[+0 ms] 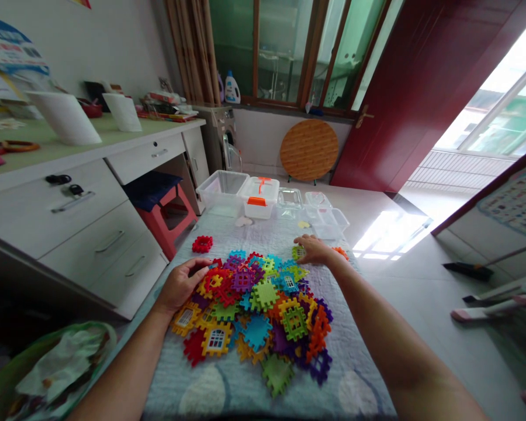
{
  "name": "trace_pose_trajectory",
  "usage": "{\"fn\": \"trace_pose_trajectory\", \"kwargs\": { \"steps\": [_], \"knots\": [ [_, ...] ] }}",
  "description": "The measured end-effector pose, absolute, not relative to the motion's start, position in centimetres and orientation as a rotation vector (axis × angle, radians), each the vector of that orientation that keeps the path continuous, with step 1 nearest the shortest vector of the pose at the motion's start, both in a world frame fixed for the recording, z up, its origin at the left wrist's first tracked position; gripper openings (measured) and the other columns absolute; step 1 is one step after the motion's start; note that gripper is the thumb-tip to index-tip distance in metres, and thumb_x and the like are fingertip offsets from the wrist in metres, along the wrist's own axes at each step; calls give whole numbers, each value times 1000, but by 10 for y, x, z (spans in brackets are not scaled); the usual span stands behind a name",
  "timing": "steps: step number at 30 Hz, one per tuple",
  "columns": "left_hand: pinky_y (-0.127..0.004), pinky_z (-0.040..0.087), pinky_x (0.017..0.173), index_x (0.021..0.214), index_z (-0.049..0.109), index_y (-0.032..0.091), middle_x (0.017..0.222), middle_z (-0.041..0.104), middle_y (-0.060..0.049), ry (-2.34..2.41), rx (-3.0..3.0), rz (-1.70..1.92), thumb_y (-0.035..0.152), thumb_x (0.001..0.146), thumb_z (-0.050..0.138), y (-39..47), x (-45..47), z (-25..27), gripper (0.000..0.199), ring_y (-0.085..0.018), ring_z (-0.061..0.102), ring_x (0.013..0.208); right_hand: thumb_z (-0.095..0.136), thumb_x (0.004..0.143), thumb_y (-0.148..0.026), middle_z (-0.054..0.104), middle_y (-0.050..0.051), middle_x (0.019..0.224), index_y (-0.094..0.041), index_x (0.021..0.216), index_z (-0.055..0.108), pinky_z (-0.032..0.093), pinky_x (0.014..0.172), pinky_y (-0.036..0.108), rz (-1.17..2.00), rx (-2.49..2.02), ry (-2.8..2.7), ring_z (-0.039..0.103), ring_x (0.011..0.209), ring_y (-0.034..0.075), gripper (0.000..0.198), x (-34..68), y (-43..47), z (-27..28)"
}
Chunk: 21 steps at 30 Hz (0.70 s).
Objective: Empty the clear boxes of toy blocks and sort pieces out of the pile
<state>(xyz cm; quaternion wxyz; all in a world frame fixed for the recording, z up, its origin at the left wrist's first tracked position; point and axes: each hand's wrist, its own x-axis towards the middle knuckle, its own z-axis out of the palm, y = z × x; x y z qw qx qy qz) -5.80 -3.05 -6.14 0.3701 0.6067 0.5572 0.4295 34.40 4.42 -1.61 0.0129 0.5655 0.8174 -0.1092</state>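
A heap of colourful plastic interlocking blocks (265,297) with notched edges, several with window grids, covers the middle of the cloth-covered table (166,374). My left hand (184,283) rests at the heap's left edge, fingers extended beside red and yellow blocks, with no block clearly in its grip. At the far right of the heap, my right hand (314,250) has its fingers around a green block (297,252) near the table surface. A cluster of red blocks (202,244) sits apart at the left, and orange blocks (341,252) lie just beyond my right wrist.
Along the table's far end stand a clear bin (222,190), a lidded box with orange clasps (261,199) and smaller clear containers (328,221). A red stool (175,219) is by the white desk (100,216) at left. A lined waste basket (109,336) sits at lower left.
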Motion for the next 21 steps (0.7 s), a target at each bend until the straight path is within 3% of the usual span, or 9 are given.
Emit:
{"fn": "trace_pose_trajectory", "kwargs": {
  "steps": [9, 13, 18, 21],
  "knots": [
    [-37, 50, 95, 99, 71, 18, 105, 73, -7, 1442, 1566, 1100, 49, 78, 64, -30, -57, -61, 38, -25, 67, 100, 78, 65, -25, 62, 13, 111, -19, 110, 67, 44, 90, 38, -386, 1725, 2544, 57, 104, 29, 48, 342, 43, -15],
    [-38, 51, 94, 97, 72, 18, 104, 74, -7, 1460, 1572, 1103, 50, 76, 66, -31, -57, -58, 39, -26, 68, 98, 79, 66, -27, 60, 12, 122, -20, 122, 61, 45, 94, 36, -432, 1767, 2585, 56, 111, 28, 60, 351, 45, -9],
    [-38, 52, 91, 99, 71, 18, 104, 74, -8, 1446, 1544, 1099, 50, 76, 65, -30, -56, -59, 40, -26, 68, 97, 62, 85, -27, 56, 13, 133, -18, 137, 49, 48, 93, 32, -482, 1949, 2666, 58, 110, 21, 55, 373, 50, 9],
    [-38, 51, 92, 99, 70, 17, 105, 73, -8, 1442, 1536, 1091, 50, 76, 65, -29, -57, -61, 40, -27, 67, 99, 68, 79, -24, 60, 12, 128, -18, 131, 56, 47, 95, 35, -471, 1936, 2690, 58, 111, 23, 54, 373, 46, 9]
  ]
}}
